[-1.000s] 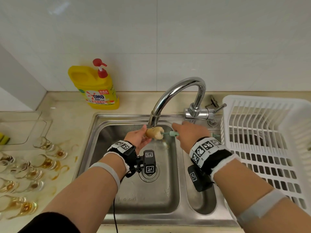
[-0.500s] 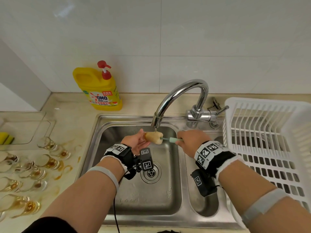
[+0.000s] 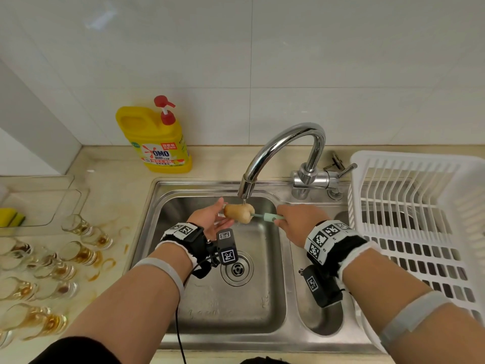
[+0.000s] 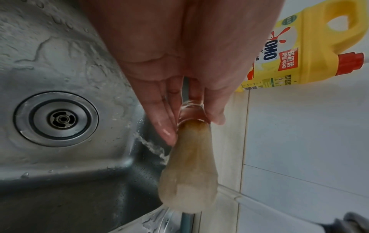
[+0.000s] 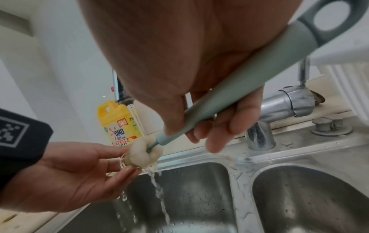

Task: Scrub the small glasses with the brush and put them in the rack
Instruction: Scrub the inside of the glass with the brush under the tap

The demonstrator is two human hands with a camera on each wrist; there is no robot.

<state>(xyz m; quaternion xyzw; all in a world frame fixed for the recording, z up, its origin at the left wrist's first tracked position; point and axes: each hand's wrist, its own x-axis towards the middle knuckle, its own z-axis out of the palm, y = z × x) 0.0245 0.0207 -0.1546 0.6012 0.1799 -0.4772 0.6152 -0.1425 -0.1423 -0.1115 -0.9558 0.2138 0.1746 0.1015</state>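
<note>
My left hand pinches a small clear glass on its side over the sink, just under the tap spout. Thumb and fingers clasp the glass near its base. My right hand grips the grey-green handle of a brush. Its tan sponge head is pushed into the mouth of the glass. Water runs off the sponge head into the basin. Several dirty glasses with brown dregs lie on the counter at left. The white rack stands at right.
A yellow detergent bottle with a red pump stands behind the sink. The tap's lever sits between the spout and the rack. A yellow sponge lies in a clear tray at far left. A smaller second basin lies beside the main one.
Both hands have stayed under the spout with glass and brush. The sponge head has shifted slightly against the glass, and the head camera has tilted a little, lowering the scene in view.
</note>
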